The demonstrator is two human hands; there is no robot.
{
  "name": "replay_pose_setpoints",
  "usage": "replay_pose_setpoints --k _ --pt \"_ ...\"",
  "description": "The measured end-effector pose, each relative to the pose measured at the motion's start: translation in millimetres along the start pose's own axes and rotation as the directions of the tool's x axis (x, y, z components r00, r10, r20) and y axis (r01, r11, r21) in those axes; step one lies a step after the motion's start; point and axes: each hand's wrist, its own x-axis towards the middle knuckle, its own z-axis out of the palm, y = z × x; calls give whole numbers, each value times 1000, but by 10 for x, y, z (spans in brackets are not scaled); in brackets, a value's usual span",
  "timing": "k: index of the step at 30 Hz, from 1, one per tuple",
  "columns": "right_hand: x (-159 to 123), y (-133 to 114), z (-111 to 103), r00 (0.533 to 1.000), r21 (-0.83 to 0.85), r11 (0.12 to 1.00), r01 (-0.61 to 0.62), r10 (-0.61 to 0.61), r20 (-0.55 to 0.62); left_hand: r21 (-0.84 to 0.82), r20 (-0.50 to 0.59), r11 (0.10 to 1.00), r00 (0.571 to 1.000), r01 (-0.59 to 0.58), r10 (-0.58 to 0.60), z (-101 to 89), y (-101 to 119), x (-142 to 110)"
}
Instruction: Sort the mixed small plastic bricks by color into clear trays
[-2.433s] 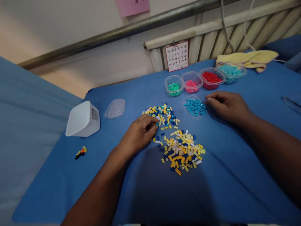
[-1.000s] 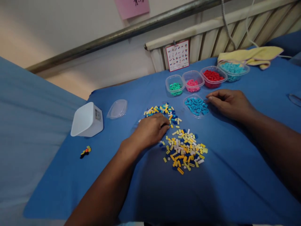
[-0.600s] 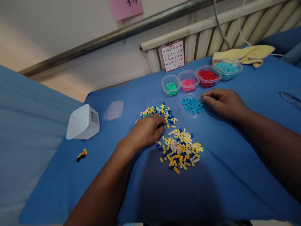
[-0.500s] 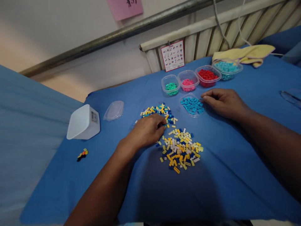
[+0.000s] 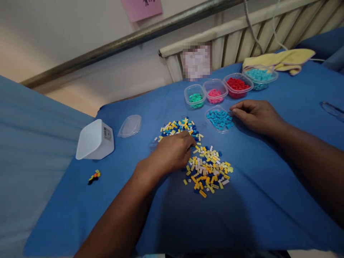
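A pile of small mixed bricks (image 5: 208, 170), yellow, white and dark blue, lies on the blue cloth (image 5: 255, 200). My left hand (image 5: 172, 152) rests on the pile's left side with its fingers curled and pinched among the bricks. What they hold is hidden. My right hand (image 5: 258, 114) lies on the cloth with loosely bent fingers, its fingertips beside a clear lid of light blue bricks (image 5: 219, 119). Nothing shows in it.
Tubs of green (image 5: 195, 96), pink (image 5: 215, 91), red (image 5: 237, 84) and turquoise bricks (image 5: 260, 76) stand at the back. An upturned white container (image 5: 95, 140) and a clear lid (image 5: 130, 125) sit at left, a small brick figure (image 5: 93, 176) nearer. A yellow cloth (image 5: 285, 59) lies by the radiator.
My left hand has slid a little to the right into the pile, fingers closing among the bricks. My right hand has stayed beside the lid of light blue bricks.
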Motion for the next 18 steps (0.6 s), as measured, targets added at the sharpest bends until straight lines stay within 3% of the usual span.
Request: replay_pose_setpoints --k 4,18 --pt "-2 1 -7 1000 3 1000 4 -4 12 62 -10 998 999 -31 32 -4 22 4" --pt "-5 4 4 1000 -2 1000 4 -4 10 -83 -74 996 997 -35 29 117 -29 75"
